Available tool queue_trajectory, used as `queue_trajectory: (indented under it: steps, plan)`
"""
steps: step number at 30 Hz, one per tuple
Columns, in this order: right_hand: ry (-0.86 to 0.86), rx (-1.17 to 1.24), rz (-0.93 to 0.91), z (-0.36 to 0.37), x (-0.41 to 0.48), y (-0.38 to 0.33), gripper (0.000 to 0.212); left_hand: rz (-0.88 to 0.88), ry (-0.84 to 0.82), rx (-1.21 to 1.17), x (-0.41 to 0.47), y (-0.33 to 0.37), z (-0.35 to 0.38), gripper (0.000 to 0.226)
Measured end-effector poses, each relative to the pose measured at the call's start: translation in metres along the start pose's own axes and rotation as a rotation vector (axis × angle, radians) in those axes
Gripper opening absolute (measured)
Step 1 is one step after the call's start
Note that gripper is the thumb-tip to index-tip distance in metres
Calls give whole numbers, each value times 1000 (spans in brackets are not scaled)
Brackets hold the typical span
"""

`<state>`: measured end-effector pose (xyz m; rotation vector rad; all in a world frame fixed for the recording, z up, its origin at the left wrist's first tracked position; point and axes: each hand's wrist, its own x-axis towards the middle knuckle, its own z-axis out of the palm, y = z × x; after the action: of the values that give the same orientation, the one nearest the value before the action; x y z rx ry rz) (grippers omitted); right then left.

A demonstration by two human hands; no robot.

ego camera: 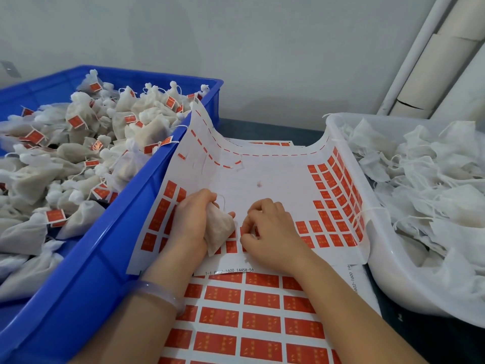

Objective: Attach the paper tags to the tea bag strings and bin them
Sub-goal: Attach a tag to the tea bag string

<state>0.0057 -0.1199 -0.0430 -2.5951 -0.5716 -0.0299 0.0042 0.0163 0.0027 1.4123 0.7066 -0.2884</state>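
The tea bag [219,229] sits in her left hand [190,219], fingers wrapped round it from behind and the thumb across its front. Its white string [223,200] loops up just above the knuckles. Just beside it, the right hand [271,228] is curled over, thumb and fingertips pinching at a red paper tag [251,234] on the sheet. Both hands rest on that tag sheet [262,174], which is mostly peeled bare in the middle, with its far edges curling up. A fuller sheet [262,300] lies under her wrists, nearer to her. There is a pale bracelet [160,292] on the left wrist. Outside the left hand stands a blue crate [157,164] heaped with tagged bags [78,143]. Outside the right hand a white tub [378,248] holds untagged bags [433,185].
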Motion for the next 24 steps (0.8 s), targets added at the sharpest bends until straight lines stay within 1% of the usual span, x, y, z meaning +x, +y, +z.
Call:
queue_trajectory:
  steps: [3,5,8,11,12,14,15,16,18,21,24]
  plan:
    - [-9,55,43,-2,-2,2,21,19,8,-9,-1,-1,0,38]
    - [-6,68,64,-4,-3,2,26,42,-18,-70,-1,-2,-1,42]
    - [-6,68,66,-7,-4,0,18,-20,-27,15,2,1,-3,38]
    - [-18,87,68,-9,-6,-1,4,-24,-32,63,3,5,-1,39]
    - [-18,93,73,-10,-6,-1,4,-11,-37,54,4,5,0,40]
    - [-11,96,95,-10,-7,-1,17,37,-59,75,6,3,1,42]
    - [-7,93,108,-10,-7,0,24,10,-61,119,4,4,1,43]
    - [-2,89,114,-11,-7,0,25,4,-54,165,6,4,2,43]
    - [-3,83,120,-11,-9,-2,22,29,-35,154,10,4,2,43]
    - [-19,99,141,-11,-9,-2,20,-45,-23,229,10,9,1,43]
    - [-25,125,160,-12,-8,-3,16,-55,-15,214,11,13,1,43]
